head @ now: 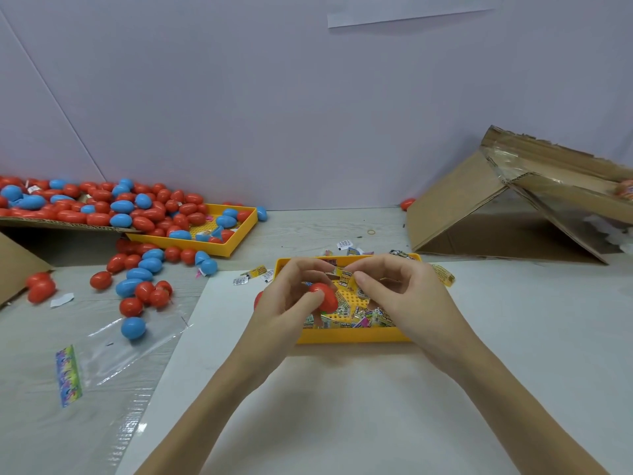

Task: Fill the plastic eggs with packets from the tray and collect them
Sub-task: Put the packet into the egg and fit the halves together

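Closest in, the left hand (pixel 291 296) has its fingers curled round a red plastic egg (pixel 325 296), held just above the yellow packet tray (pixel 349 335). That shell looks light, stiff and slick, so I'd grip it round its widest part. Beside it, the right hand (pixel 394 289) pinches a small packet (pixel 345 278) between thumb and forefinger; thin, crinkly stuff, best held by an edge. Farther left lies the egg pile (pixel 113 207).

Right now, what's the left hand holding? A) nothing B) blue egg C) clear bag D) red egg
D: the left hand has its fingers curled round a red egg over the yellow tray of packets, while the right hand pinches a packet.
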`<state>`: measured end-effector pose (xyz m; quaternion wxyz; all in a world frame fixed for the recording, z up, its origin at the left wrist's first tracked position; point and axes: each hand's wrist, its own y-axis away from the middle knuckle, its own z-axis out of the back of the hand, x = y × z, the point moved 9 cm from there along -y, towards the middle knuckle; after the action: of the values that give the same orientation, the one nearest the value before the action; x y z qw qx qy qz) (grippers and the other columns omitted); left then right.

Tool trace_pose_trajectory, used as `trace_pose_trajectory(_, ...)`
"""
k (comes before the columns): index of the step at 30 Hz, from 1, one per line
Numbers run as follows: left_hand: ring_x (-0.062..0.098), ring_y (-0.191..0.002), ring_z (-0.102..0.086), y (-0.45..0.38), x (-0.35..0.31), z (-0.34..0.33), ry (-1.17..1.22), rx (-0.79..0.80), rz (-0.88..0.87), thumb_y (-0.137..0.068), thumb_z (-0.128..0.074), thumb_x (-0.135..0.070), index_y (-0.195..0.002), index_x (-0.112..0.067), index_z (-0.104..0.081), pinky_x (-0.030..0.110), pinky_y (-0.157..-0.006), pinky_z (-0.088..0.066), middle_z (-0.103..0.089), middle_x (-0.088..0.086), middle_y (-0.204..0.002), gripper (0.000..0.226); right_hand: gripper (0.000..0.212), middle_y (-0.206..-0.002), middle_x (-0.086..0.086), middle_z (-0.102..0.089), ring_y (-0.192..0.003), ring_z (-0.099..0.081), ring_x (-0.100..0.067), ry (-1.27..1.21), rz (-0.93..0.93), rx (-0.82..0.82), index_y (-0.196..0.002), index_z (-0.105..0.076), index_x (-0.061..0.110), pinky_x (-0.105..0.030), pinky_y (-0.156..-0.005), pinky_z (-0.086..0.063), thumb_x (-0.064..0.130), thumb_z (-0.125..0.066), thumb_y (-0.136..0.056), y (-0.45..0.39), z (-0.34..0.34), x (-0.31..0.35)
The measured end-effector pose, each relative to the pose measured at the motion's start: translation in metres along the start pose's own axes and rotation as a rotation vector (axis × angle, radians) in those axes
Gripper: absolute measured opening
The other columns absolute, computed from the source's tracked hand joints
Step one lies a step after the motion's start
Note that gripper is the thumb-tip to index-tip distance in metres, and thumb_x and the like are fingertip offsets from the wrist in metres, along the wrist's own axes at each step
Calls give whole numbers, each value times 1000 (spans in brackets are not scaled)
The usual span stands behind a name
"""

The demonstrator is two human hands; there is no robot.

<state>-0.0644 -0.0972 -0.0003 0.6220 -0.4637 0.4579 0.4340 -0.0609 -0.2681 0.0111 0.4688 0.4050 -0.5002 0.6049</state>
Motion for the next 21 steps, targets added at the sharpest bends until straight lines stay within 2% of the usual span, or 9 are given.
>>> trace_pose_trajectory(2,10,-85,-59,1,-2,-2,46,8,-9,-90,-43,-15,-109,-17,-67,19,-63,-45,-65,0,-91,31,17,-85,6,-75,-77,-73,-13,-15,2,29,-106,-75,25,-23,-68,-58,12,-70,-96,0,-2,1)
trace_pose_trajectory(5,4,-75,-52,5,-10,2,-119,-77,-115,-98,-38,-28,-98,-23,-70,15,-66,-40,-56,-14,-78,32,30,-84,1,-75,-76,-71,-17,29,28,124,-119,-67,25,-25,-72,-58,11,-72,-94,1,-11,4)
trace_pose_trajectory(8,9,-87,-59,9,-21,-2,-353,-109,-247,-102,-53,-39,-96,-26,-69,13,-73,-40,-60,-15,-87,22,34,-87,-2,-75,-82,-69,-24,40,50,163,-123,-64,27,-33,-77,-57,12,-72,-94,2,-17,6)
trace_pose_trajectory(10,13,-90,-59,9,-22,-6,-389,-80,-272,-99,-65,-36,-93,-24,-69,14,-74,-41,-61,-10,-89,14,34,-86,-2,-75,-86,-68,-28,40,57,166,-126,-62,26,-36,-80,-55,11,-68,-96,2,-17,8)
trace_pose_trajectory(12,11,-86,-60,9,-22,-7,-346,-46,-271,-96,-71,-25,-90,-22,-69,12,-74,-42,-61,-11,-87,7,35,-82,1,-73,-80,-66,-25,30,50,152,-129,-59,25,-32,-78,-54,10,-65,-98,2,-15,8)
trace_pose_trajectory(14,12,-85,-63,10,-22,-5,-286,-71,-260,-94,-73,-25,-88,-24,-70,15,-74,-46,-64,-10,-85,6,34,-79,3,-73,-72,-62,-15,-43,13,117,-131,-57,25,-25,-72,-52,18,-66,-99,1,-13,7)
trace_pose_trajectory(17,15,-83,-66,10,-22,7,-189,-197,-237,-92,-71,-33,-89,-25,-71,16,-72,-48,-68,-6,-83,8,40,-93,0,-79,-80,-72,-15,-180,-125,83,-128,-62,26,-25,-75,-58,40,-68,-90,2,-13,-2)
trace_pose_trajectory(19,11,-84,-65,10,-22,11,-182,-247,-236,-91,-69,-35,-91,-27,-71,13,-72,-47,-68,-10,-83,9,33,-98,-2,-79,-94,-75,-16,-276,-179,120,-117,-72,19,-25,-80,-60,33,-74,-87,4,-20,-8)
trace_pose_trajectory(21,12,-88,-66,10,-23,7,-225,-233,-253,-92,-68,-35,-92,-28,-70,13,-75,-46,-68,-12,-86,7,23,-97,-4,-79,-95,-75,-15,-395,-213,79,-106,-76,9,-24,-81,-60,21,-77,-86,6,-21,-14)
